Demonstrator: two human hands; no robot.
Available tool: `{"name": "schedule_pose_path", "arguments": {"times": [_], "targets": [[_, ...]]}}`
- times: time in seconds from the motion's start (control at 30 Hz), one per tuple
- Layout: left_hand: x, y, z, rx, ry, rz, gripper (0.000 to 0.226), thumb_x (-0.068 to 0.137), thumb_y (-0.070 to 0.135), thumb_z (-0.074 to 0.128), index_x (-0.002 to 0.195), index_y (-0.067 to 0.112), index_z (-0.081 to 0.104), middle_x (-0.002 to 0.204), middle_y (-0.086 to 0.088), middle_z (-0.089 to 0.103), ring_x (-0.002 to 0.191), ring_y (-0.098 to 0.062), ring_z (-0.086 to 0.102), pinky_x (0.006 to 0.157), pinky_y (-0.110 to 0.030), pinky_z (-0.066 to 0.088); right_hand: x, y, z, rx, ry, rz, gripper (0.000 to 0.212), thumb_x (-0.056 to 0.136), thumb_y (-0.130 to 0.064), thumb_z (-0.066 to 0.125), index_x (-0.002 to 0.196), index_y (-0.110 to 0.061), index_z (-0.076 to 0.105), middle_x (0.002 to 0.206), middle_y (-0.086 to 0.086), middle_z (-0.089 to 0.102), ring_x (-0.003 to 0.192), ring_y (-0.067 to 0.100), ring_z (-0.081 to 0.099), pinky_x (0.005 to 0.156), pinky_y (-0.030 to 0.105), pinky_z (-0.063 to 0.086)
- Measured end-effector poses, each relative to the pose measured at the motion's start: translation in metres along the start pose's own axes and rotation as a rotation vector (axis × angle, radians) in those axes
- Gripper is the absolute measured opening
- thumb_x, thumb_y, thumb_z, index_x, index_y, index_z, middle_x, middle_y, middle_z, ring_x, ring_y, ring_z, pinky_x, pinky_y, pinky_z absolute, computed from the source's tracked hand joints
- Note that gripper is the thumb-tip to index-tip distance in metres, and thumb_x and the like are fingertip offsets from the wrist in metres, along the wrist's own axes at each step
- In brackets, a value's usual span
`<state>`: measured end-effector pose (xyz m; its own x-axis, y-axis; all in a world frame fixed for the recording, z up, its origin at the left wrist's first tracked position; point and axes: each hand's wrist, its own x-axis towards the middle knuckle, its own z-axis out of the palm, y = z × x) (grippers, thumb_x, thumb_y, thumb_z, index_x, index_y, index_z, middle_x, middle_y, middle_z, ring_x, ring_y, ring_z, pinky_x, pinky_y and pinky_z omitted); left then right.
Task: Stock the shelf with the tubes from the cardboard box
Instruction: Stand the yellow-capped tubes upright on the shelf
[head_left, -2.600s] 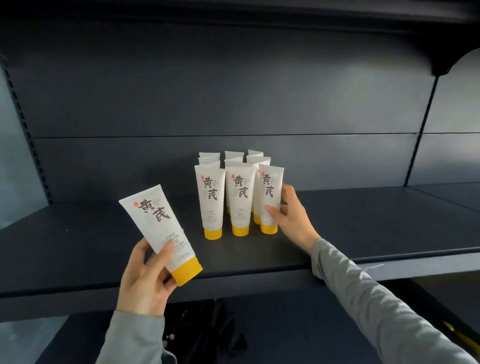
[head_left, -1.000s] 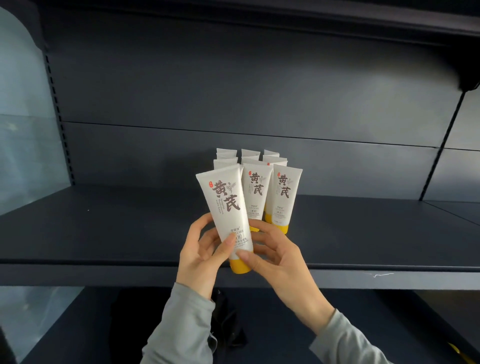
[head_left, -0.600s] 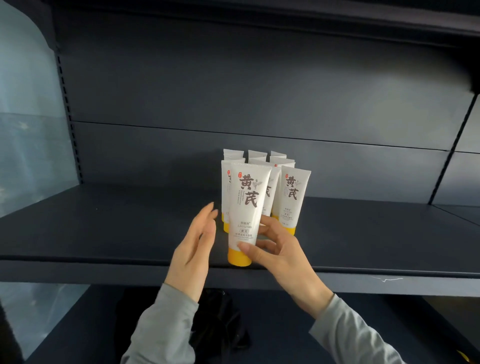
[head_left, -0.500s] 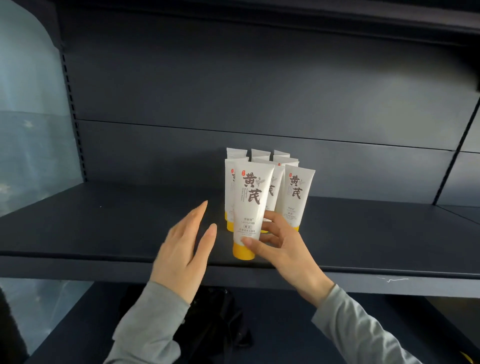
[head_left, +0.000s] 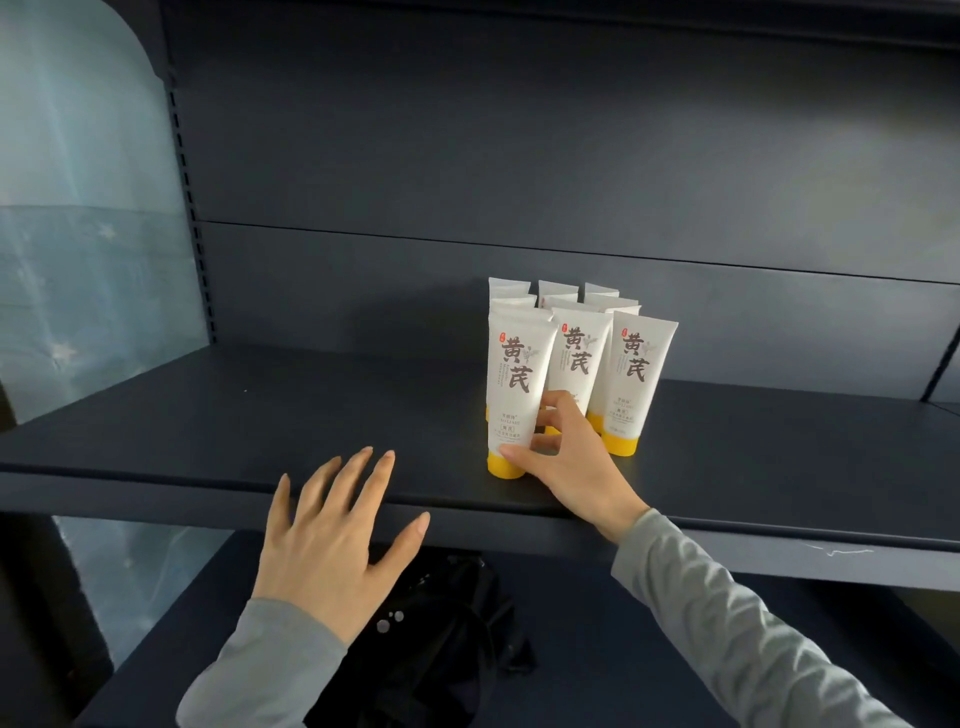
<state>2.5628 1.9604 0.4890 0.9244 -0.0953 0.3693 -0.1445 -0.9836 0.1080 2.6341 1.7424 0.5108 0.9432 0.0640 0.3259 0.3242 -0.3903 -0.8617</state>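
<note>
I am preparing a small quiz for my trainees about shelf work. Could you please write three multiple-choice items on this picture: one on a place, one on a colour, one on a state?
1. Where is the front tube that the right hand holds?
A. Standing on its cap on the shelf, front left of the other tubes
B. Lying flat behind them
C. On the floor

2. What colour are the caps?
A. Red
B. Blue
C. Yellow

3. How is the left hand?
A. Gripping a tube
B. Open, holding nothing
C. Closed in a fist

Answers:
1 A, its cap rests on the board before the left column.
2 C, every visible cap is yellow.
3 B, the fingers are straight and spread, with nothing in them.
</note>
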Motion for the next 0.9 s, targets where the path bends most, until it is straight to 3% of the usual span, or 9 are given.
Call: {"name": "schedule_pose_path", "arguments": {"times": [0.13,0.3,0.4,0.53,0.57,0.63,0.7,0.8,0.9], "targets": [[-0.006,-0.007,0.004,-0.035,-0.011,-0.031,0.092,0.083,0.071,-0.002,0.129,0.015,0.055,0.129,-0.006,0.059,0.119,-0.031,0.054,0.098,-0.059,0.038,0.002,0.004,0.002,-0.026,0.02,-0.01,0.047,0.081,-0.022,0.073,0.116,-0.028,0.041,0.11,-0.015,0.056,0.093,-0.004,0.06,0.064,0.004,0.046],[-0.001,-0.006,0.01,-0.03,0.028,-0.021,0.095,0.068,0.074,-0.005,0.145,0.029,0.026,0.151,0.008,0.03,0.14,-0.017,0.023,0.114,-0.049,0.012,-0.005,0.003,0.001,-0.056,0.1,-0.059,0.041,0.081,-0.018,0.073,0.111,-0.025,0.046,0.102,-0.016,0.057,0.091,-0.001,0.058,0.067,0.003,0.045],[0.003,0.001,0.009,-0.037,0.046,-0.016,0.093,0.066,0.071,-0.006,0.146,0.031,0.019,0.153,0.011,0.024,0.141,-0.015,0.018,0.115,-0.048,0.008,-0.017,0.001,-0.011,-0.057,0.149,-0.066,0.037,0.084,-0.022,0.07,0.114,-0.025,0.048,0.104,-0.013,0.057,0.096,0.003,0.057,0.068,0.001,0.043],[0.001,0.012,0.01,-0.035,0.058,-0.002,0.093,0.066,0.071,-0.01,0.147,0.031,0.014,0.154,0.011,0.02,0.142,-0.013,0.015,0.115,-0.047,0.008,-0.054,0.007,-0.047,-0.194,0.228,-0.092,0.027,0.09,-0.031,0.06,0.116,-0.03,0.052,0.116,-0.012,0.059,0.107,0.001,0.056,0.084,0.011,0.045],[0.0,0.016,0.009,-0.035,0.056,0.007,0.093,0.066,0.07,-0.01,0.147,0.031,0.014,0.154,0.011,0.02,0.142,-0.013,0.015,0.115,-0.047,0.008,-0.066,0.01,-0.058,-0.256,0.254,-0.108,0.029,0.091,-0.033,0.058,0.119,-0.03,0.053,0.118,-0.013,0.058,0.109,0.001,0.054,0.088,0.013,0.043],[-0.002,0.026,0.007,-0.054,0.059,0.038,0.092,0.068,0.069,-0.006,0.147,0.028,0.019,0.153,0.009,0.022,0.141,-0.015,0.018,0.115,-0.046,0.009,-0.092,0.017,-0.084,-0.376,0.299,-0.119,0.037,0.091,-0.039,0.052,0.126,-0.028,0.052,0.122,-0.015,0.053,0.109,-0.006,0.049,0.086,0.006,0.037],[-0.006,0.037,0.005,-0.123,0.107,0.075,0.084,0.075,0.065,0.007,0.143,0.022,0.032,0.149,0.003,0.034,0.137,-0.021,0.03,0.113,-0.049,0.016,-0.119,0.026,-0.109,-0.453,0.327,-0.074,0.047,0.089,-0.046,0.046,0.132,-0.029,0.048,0.126,-0.018,0.047,0.108,-0.011,0.046,0.086,0.002,0.033],[-0.017,0.056,0.008,-0.235,0.203,0.108,0.069,0.083,0.055,0.026,0.134,0.014,0.048,0.138,-0.005,0.05,0.126,-0.028,0.047,0.108,-0.052,0.029,-0.164,0.046,-0.143,-0.55,0.37,0.063,0.055,0.087,-0.048,0.043,0.138,-0.027,0.042,0.135,-0.013,0.043,0.129,0.009,0.04,0.099,0.022,0.032],[-0.028,0.08,0.015,-0.286,0.192,0.131,0.067,0.084,0.052,0.029,0.133,0.011,0.05,0.136,-0.008,0.051,0.124,-0.031,0.049,0.105,-0.054,0.034,-0.211,0.061,-0.171,-0.637,0.425,0.199,0.061,0.086,-0.05,0.04,0.141,-0.024,0.039,0.144,-0.002,0.042,0.134,0.02,0.037,0.107,0.036,0.033]]}}
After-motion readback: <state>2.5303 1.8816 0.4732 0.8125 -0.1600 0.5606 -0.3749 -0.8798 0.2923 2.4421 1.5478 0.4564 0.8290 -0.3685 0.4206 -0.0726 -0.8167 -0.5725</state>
